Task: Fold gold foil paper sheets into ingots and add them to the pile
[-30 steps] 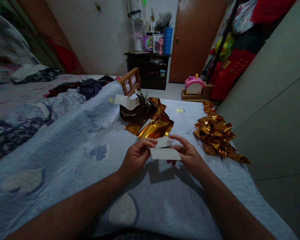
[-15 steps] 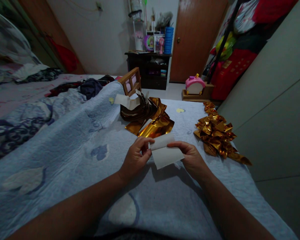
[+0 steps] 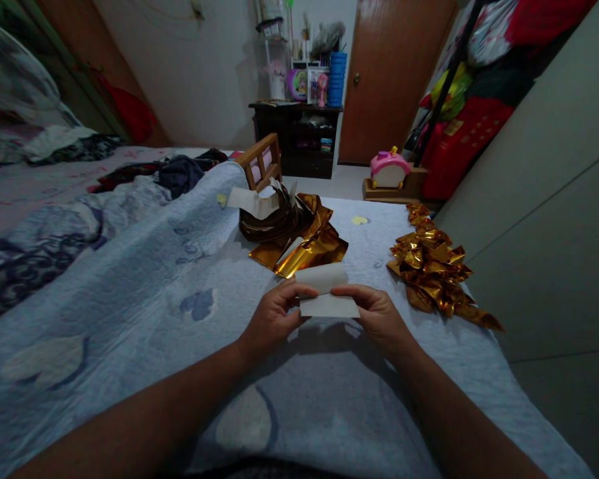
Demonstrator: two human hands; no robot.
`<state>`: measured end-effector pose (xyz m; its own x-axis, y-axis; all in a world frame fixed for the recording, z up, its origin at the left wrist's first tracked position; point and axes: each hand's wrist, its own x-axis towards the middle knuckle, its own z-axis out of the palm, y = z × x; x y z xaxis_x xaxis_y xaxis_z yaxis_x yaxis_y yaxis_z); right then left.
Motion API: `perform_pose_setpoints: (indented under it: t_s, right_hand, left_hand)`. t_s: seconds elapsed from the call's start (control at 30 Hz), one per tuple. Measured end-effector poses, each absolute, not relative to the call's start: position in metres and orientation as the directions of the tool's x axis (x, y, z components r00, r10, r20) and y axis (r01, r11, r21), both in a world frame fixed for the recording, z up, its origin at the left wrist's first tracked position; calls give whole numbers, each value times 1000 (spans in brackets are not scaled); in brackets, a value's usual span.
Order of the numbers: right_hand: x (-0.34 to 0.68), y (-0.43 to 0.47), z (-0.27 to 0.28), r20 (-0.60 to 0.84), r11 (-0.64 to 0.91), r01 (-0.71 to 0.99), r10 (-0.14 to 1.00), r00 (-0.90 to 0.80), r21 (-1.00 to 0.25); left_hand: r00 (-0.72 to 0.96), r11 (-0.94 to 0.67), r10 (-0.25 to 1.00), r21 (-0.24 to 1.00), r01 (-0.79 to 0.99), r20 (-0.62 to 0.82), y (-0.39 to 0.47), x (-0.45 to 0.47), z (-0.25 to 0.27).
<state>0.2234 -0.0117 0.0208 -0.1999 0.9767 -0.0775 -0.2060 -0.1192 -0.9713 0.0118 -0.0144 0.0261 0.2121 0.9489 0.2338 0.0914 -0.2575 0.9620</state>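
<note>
Between my two hands is a sheet of paper, its pale side up, with a crease running across it and its far part curling upward. My left hand pinches the left end near the crease, thumb below and index finger on top. At the other end my right hand grips in the same way. Just beyond lies a stack of gold foil paper, shiny in front and showing dark and pale edges behind. Folded gold foil pieces lie heaped to the right.
A light blue quilted cover with heart shapes lies under everything. Rumpled bedding is on the left. A small wooden frame stands behind the foil stack. On the far floor side are a pink toy and a dark cabinet.
The sheet has turned level and its near part has tilted up. My left hand's index finger has moved inward onto the crease, and both hands now hold it symmetrically.
</note>
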Motion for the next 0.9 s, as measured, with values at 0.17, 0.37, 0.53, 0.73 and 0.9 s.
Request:
perform_pose_setpoints:
  t_s: [0.17, 0.37, 0.53, 0.73, 0.9]
  right_hand:
    - [225, -11, 19, -48, -72, -100, 975, -218, -992]
    - [227, -10, 16, -7, -29, -92, 975, -221, -995]
    - [228, -10, 17, -6, -30, -96, 972, -237, -995]
    - [228, -11, 19, -14, -21, -29, 975, -221, -999]
    - [226, -12, 16, 0, -5, -20, 973, -232, -1000]
  left_hand:
    - [228, -129, 966, 992, 16, 122, -13, 10, 28]
    - [303, 149, 948, 975, -163, -95, -14, 17, 25]
    - [330, 249, 931, 932, -264, -155, -15, 20, 24]
    - [321, 264, 930, 934, -239, -181, -13, 17, 23]
    - [258, 198, 955, 964, -175, -150, -12, 15, 21]
